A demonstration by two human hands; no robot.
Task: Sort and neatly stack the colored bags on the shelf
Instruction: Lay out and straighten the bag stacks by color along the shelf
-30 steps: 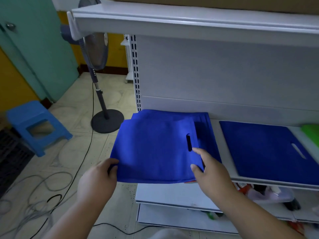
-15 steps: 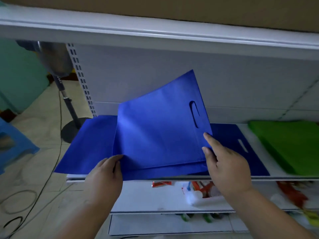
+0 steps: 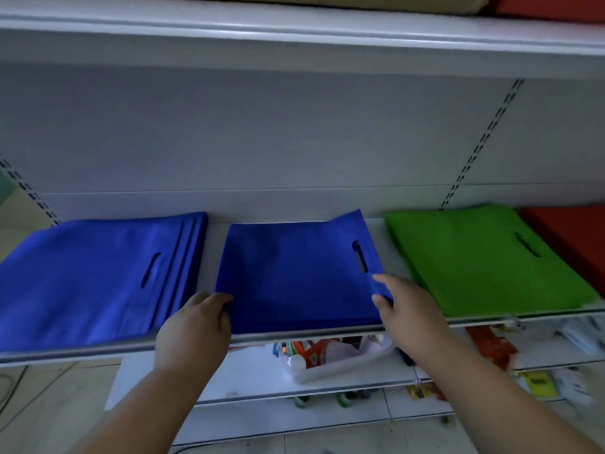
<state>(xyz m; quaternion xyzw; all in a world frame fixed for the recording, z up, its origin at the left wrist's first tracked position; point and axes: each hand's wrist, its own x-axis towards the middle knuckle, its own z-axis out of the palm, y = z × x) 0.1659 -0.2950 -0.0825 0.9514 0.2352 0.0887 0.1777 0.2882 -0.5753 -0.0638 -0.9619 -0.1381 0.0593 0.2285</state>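
With both hands on it, the flat royal-blue non-woven bag with a slot handle (image 3: pixel 294 276) now lies on the middle blue stack on the white metal shelf (image 3: pixel 327 329); half a second ago it was tilted up off the shelf, a second ago it was over the left pile.

Head view: left hand (image 3: pixel 193 329) has fingers curled over the bag's front-left corner. Right hand (image 3: pixel 409 309) pinches the front-right corner, thumb under the edge. Back-right corner is lifted and skewed off the stack. Left blue bag pile (image 3: pixel 91 280) sits fanned, edges stepped. Green bag stack (image 3: pixel 484 257) just beside on the right, red stack (image 3: pixel 569 234) past it.

Likely meaning: bag placed, not yet squared. Left pile needs aligning.
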